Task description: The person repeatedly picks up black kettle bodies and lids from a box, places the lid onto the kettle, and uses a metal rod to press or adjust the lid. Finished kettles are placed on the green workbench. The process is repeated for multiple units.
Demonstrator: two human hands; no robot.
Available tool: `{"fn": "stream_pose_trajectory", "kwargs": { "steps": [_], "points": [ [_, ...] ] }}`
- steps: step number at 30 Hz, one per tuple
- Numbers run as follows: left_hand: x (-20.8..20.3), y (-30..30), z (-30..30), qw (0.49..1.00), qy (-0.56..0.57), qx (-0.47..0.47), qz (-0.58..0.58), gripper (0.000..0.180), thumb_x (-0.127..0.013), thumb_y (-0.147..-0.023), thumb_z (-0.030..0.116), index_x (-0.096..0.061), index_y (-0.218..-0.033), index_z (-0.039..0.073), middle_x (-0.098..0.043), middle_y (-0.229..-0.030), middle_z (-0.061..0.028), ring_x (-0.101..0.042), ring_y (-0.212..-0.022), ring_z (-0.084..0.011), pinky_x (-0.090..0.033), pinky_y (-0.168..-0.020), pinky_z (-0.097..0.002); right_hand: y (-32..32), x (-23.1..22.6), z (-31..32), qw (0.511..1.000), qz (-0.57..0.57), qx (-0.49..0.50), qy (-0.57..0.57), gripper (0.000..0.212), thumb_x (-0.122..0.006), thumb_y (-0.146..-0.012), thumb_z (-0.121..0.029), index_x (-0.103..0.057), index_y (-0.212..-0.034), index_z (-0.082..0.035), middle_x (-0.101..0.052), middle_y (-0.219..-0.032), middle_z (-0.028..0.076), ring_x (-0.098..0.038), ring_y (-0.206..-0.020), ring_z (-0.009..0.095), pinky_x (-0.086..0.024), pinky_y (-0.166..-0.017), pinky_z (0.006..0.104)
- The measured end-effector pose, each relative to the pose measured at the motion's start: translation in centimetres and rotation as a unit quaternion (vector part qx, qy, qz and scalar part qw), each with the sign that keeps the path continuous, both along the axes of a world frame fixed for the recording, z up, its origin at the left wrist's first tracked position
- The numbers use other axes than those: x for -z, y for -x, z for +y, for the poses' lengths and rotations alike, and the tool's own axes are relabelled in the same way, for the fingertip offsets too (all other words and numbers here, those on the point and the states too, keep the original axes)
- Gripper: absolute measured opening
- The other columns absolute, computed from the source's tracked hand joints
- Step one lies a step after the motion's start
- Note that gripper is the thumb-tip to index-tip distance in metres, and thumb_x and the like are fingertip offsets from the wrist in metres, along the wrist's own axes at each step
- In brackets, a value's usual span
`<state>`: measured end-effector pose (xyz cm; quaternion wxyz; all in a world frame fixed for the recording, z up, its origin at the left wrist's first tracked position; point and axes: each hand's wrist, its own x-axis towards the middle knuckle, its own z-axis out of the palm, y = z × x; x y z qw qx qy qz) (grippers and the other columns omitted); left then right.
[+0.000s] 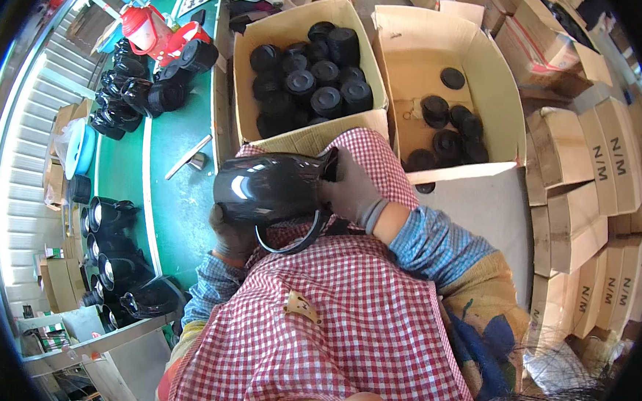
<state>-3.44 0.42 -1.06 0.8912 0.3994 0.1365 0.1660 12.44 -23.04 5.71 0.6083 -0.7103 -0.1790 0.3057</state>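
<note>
A glossy black jug [267,186] lies on its side across my lap, its curved handle turned toward me. My left hand [232,233], in a grey glove, supports the jug's lower left side and is partly hidden behind it. On the right, my gloved right hand [354,191] grips the jug's other end by the rim. Fingers of that hand curl round the edge, so the opening is mostly covered. Just beyond the jug stands a cardboard box [310,135] of black cylindrical parts [327,100].
A second open box [458,54] holds several round black lids [452,78]. Left of me, a green table [176,217] carries black jugs [115,269], a red-and-white jug [144,28] and a hammer-like tool [189,157]. Stacked cartons [566,153] line the right.
</note>
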Motion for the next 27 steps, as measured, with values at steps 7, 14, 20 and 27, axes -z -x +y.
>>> {"fn": "stream_pose_trajectory", "kwargs": {
  "steps": [7,14,20,27],
  "points": [
    [-0.8,-1.1,1.1,0.987,0.124,0.1,-0.01,0.092,-0.046,-0.09,0.076,-0.036,-0.157,0.015,-0.042,-0.157,-0.0155,-0.042,-0.144,-0.0358,-0.038,-0.117,-0.0541,-0.2,-1.6,-0.6,0.973,-0.162,-0.028,-0.161,0.086,-0.077,-0.089,-0.041,-0.036,-0.151,0.003,-0.056,-0.135,0.024,-0.055,-0.126,0.033,-0.045,-0.107,0.0436],
    [-3.7,-2.7,-2.8,0.984,-0.082,0.16,-0.007,0.073,-0.05,-0.101,0.058,-0.038,-0.154,0.009,-0.047,-0.154,-0.015,-0.049,-0.14,-0.0262,-0.042,-0.117,-0.0464,-0.6,-4.0,-0.1,0.802,-0.593,-0.031,-0.07,0.113,-0.08,-0.073,-0.065,-0.034,-0.155,-0.002,-0.047,-0.148,0.02,-0.045,-0.134,0.041,-0.038,-0.113,0.0514],
    [-5.3,-2.4,-4.8,0.929,-0.322,0.175,0.047,0.074,-0.053,-0.1,0.057,-0.037,-0.155,0.01,-0.047,-0.154,-0.0146,-0.049,-0.14,-0.0254,-0.041,-0.116,-0.0446,0.2,-4.1,0.1,0.827,-0.544,-0.017,-0.145,0.1,-0.087,-0.068,-0.056,-0.045,-0.145,-0.007,-0.052,-0.144,0.017,-0.051,-0.128,0.04,-0.041,-0.109,0.0488],
    [-4.0,-2.8,-3.0,0.972,-0.094,0.216,-0.012,0.052,-0.055,-0.103,0.042,-0.054,-0.142,0.007,-0.058,-0.14,-0.0123,-0.056,-0.13,-0.0223,-0.047,-0.107,-0.0369,-0.1,-7.0,-2.4,0.808,-0.557,-0.151,-0.122,0.078,-0.092,-0.066,-0.042,-0.056,-0.129,-0.013,-0.052,-0.143,0.022,-0.056,-0.125,0.039,-0.049,-0.102,0.0462]
  ]
}}
